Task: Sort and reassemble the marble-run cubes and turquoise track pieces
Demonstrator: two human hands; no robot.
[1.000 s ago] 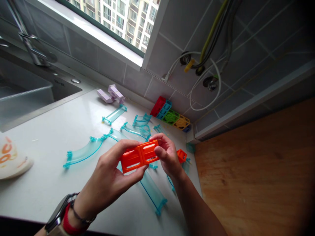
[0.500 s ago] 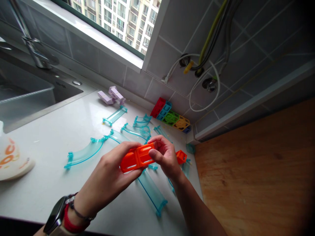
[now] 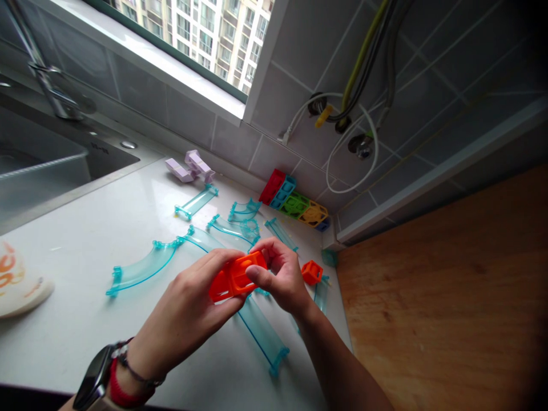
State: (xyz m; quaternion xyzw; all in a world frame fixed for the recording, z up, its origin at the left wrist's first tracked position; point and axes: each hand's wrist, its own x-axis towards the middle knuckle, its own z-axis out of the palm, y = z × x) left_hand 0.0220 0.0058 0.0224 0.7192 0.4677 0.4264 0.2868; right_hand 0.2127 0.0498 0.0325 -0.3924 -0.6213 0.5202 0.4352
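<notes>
Two orange toy blocks (image 3: 234, 276), joined end to end, are held above the countertop. My left hand (image 3: 194, 294) grips their left end between thumb and fingers. At the right end, my right hand (image 3: 280, 274) pinches the block with its thumb on the near face. A separate orange block (image 3: 312, 273) sits on the counter just right of my right hand. Beneath and around my hands lie clear teal track pieces, among them a long straight one (image 3: 262, 331) and a curved one (image 3: 148, 265). My hands hide parts of some of them.
Joined coloured blocks (image 3: 295, 201) stand against the tiled wall. Pale purple pieces (image 3: 190, 166) lie near the sink (image 3: 105, 171). A white container (image 3: 23, 285) is at the left edge. The counter (image 3: 77, 337) ends at the right beside a wooden surface (image 3: 428, 297).
My right hand has shifted slightly left along the orange blocks, and its thumb covers more of the right one. The camera view has moved a little.
</notes>
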